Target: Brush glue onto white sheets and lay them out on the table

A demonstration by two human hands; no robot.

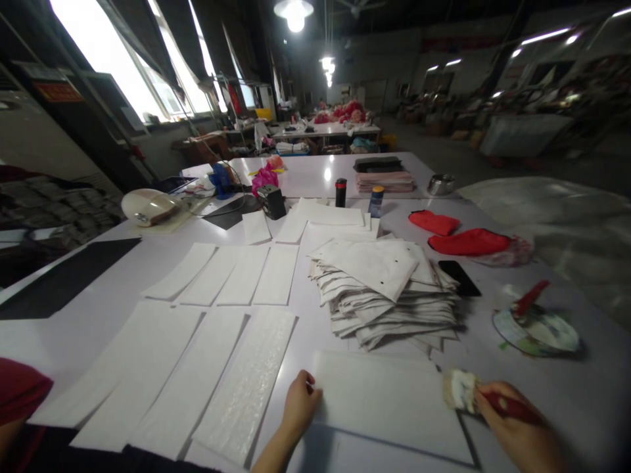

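White sheet (389, 401) lay flat at the near edge of the table (89, 328), just near of the stack of cut pieces (389, 289). My left hand (298, 407) was loosely curled, fingertips pressing the sheet's left edge, forearm coming in from near. My right hand (517, 430) was clamped on a red-handled brush (473, 394), bristle head at the sheet's right edge, handle pointing right. Glue dish (537, 328) sat far right of it. Glued strips (246, 381) lay left.
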